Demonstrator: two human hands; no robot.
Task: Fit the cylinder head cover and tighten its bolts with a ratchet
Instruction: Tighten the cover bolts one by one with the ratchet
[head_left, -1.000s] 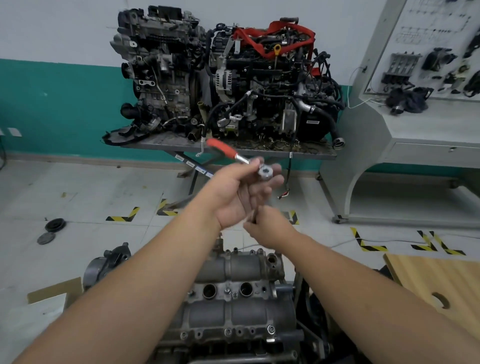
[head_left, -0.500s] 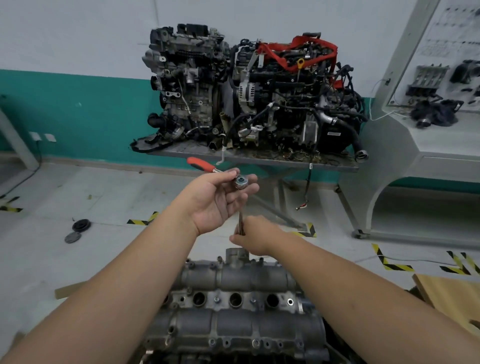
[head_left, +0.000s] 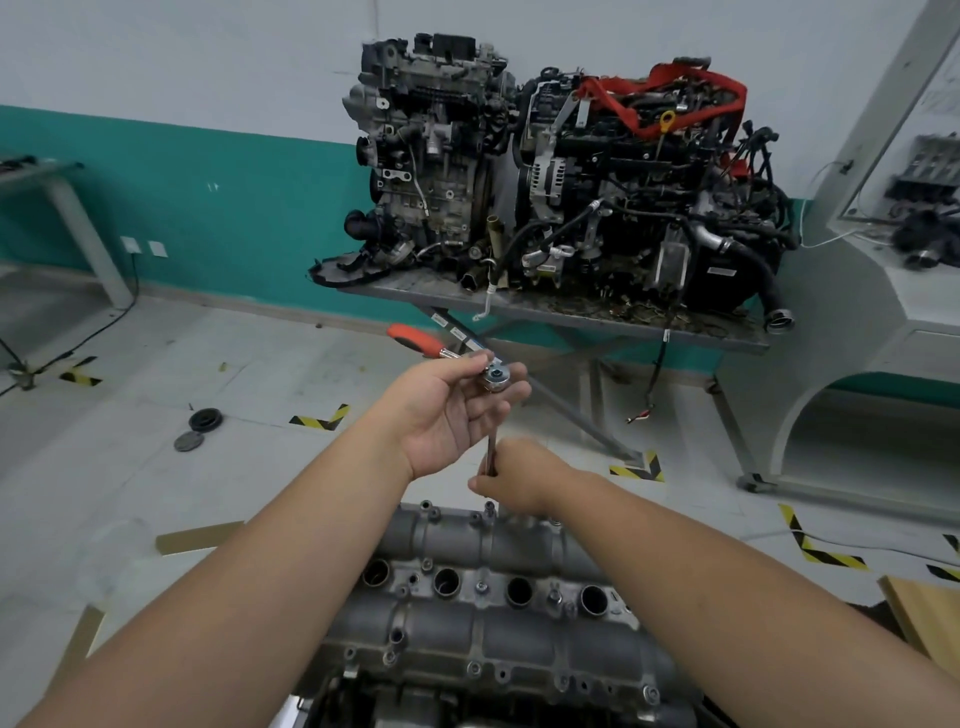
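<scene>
A grey cast cylinder head cover (head_left: 483, 618) with a row of round holes sits on the engine at the bottom centre. Above it my left hand (head_left: 447, 415) holds the round head of a ratchet (head_left: 495, 376), whose red handle (head_left: 415, 339) points up and to the left. A thin extension bar (head_left: 491, 454) hangs straight down from the ratchet head. My right hand (head_left: 519, 480) grips the lower part of that bar just above the far edge of the cover. The bar's lower tip is hidden behind my right hand.
Two complete engines (head_left: 561, 171) stand on a metal table (head_left: 561, 312) against the green and white wall. A grey training bench (head_left: 883, 312) is at the right, a wooden board (head_left: 930, 613) at the lower right. Two black discs (head_left: 200, 428) and cardboard (head_left: 197, 538) lie on the floor to the left.
My view has turned to the left and down, so more of the head cover shows. Both hands keep their hold on the ratchet and bar, now lower and closer to the cover.
</scene>
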